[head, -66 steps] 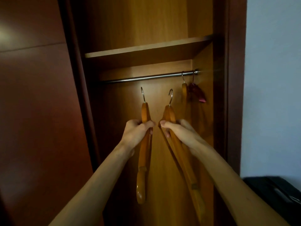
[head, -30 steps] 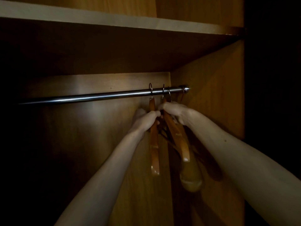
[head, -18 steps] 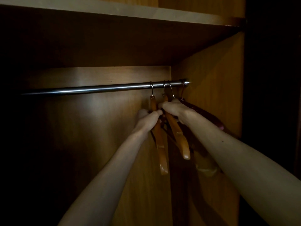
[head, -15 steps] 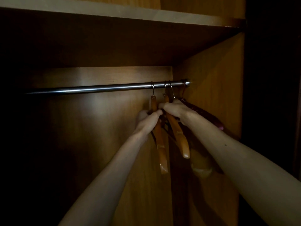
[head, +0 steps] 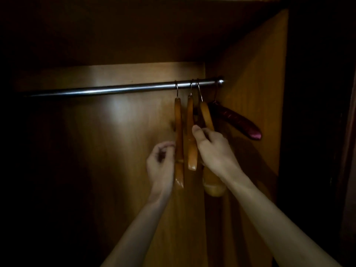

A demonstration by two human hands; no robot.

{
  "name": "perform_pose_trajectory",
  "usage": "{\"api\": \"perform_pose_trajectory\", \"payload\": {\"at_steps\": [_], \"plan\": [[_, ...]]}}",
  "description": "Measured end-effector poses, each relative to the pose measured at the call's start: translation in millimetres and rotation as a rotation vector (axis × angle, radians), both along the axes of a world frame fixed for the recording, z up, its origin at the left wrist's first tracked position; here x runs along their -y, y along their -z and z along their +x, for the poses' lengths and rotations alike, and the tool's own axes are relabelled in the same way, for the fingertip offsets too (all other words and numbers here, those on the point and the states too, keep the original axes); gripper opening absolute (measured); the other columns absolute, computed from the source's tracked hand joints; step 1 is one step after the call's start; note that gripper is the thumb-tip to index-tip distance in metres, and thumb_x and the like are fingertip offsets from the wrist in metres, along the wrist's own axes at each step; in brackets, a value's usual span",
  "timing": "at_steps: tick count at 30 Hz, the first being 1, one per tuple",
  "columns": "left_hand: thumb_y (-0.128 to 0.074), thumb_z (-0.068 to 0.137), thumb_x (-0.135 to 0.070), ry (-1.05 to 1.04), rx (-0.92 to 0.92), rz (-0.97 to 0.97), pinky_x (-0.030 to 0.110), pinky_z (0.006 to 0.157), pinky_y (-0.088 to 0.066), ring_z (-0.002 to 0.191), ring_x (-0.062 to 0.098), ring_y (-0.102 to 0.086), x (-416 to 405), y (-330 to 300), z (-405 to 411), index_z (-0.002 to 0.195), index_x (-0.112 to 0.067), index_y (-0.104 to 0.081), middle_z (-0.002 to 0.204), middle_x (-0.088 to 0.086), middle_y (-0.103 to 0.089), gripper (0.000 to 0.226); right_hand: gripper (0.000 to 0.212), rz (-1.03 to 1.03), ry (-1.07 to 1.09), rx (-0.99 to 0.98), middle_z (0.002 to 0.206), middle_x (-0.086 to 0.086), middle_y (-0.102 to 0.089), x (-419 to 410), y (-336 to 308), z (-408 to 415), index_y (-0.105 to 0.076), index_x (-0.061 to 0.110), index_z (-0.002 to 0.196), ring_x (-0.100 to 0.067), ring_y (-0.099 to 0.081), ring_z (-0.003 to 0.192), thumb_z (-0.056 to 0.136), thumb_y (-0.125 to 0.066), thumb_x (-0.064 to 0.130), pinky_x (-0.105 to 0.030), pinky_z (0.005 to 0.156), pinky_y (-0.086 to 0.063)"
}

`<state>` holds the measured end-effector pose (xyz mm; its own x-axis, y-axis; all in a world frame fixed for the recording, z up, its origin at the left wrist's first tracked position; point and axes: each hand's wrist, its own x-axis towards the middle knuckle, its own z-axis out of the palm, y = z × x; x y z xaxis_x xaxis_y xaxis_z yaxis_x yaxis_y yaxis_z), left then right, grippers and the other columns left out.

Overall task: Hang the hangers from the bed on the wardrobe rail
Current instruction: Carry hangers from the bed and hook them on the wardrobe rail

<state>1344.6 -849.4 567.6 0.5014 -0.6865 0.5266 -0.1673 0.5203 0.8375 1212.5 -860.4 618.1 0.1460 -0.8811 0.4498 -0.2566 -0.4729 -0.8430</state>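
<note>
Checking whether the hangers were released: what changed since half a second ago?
The left hand let go of the leftmost hanger and dropped lower beside it. The right hand slid down too, thumb against the middle hanger. All hooks stay on the rail.

Right hand (head: pixel 213 151) is covering lower part of third wooden hanger (head: pixel 206 116); its fingertips are lying out of sight, so grip can't be told. Rail (head: pixel 115 90) is fading into shadow at left end. Both forearms are running off bottom edge.
</note>
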Motion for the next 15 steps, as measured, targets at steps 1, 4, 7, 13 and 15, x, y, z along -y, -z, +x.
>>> {"api": "perform_pose_trajectory", "payload": {"at_steps": [1, 4, 7, 13, 15], "plan": [[-0.055, 0.101, -0.017, -0.048, 0.016, -0.058, 0.025, 0.080, -0.057, 0.093, 0.015, -0.068, -4.1, 13.3, 0.9, 0.107, -0.013, -0.069, 0.100, 0.002, -0.070, 0.016, 0.033, -0.019, -0.003, 0.011, 0.064, 0.007, -0.065, -7.3, 8.1, -3.1, -0.066, 0.028, 0.097, -0.005, -0.060, 0.050, 0.104, -0.041, 0.048, -0.023, 0.052, -0.046], [-0.055, 0.100, -0.010, -0.066, 0.042, -0.069, 0.023, 0.071, -0.053, 0.082, 0.011, -0.066, -11.3, 54.8, 3.5, 0.102, -0.011, -0.069, 0.091, -0.002, -0.069, 0.014, 0.016, -0.109, 0.014, -0.048, 0.075, 0.006, -0.070, -30.4, 36.2, -13.6, -0.064, 0.033, 0.111, -0.012, -0.064, 0.054, 0.102, -0.053, 0.026, -0.018, 0.045, -0.047], [-0.058, 0.097, -0.006, 0.057, 0.109, 0.037, 0.037, 0.070, -0.052, 0.081, 0.027, -0.064, -8.9, 98.2, 1.4, 0.096, -0.012, -0.067, 0.088, 0.008, -0.067, 0.010, 0.023, -0.185, 0.031, -0.133, 0.075, 0.009, -0.067, -53.7, 72.8, -19.5, -0.063, 0.033, 0.119, -0.006, -0.062, 0.055, 0.098, -0.061, 0.026, -0.018, 0.045, -0.048], [-0.061, 0.090, 0.006, 0.396, 0.370, 0.340, 0.022, 0.068, -0.051, 0.079, 0.007, -0.066, -7.1, 189.1, -15.9, 0.095, -0.019, -0.067, 0.085, -0.005, -0.068, 0.027, 0.022, -0.046, 0.176, -0.302, 0.072, 0.013, -0.062, -71.5, 183.2, -36.0, -0.068, 0.019, 0.117, -0.005, -0.060, 0.054, 0.095, -0.066, 0.021, -0.026, 0.049, -0.052], [-0.056, 0.088, 0.015, 0.514, 0.491, 0.484, 0.011, 0.062, -0.046, 0.067, -0.003, -0.059, -7.5, 220.3, -25.9, 0.099, -0.002, -0.067, 0.077, -0.006, -0.062, 0.023, 0.023, 0.054, 0.239, -0.357, 0.077, 0.012, -0.065, -79.3, 224.0, -45.2, -0.070, 0.018, 0.116, -0.004, -0.061, 0.058, 0.093, -0.066, 0.020, -0.025, 0.051, -0.053]]}}
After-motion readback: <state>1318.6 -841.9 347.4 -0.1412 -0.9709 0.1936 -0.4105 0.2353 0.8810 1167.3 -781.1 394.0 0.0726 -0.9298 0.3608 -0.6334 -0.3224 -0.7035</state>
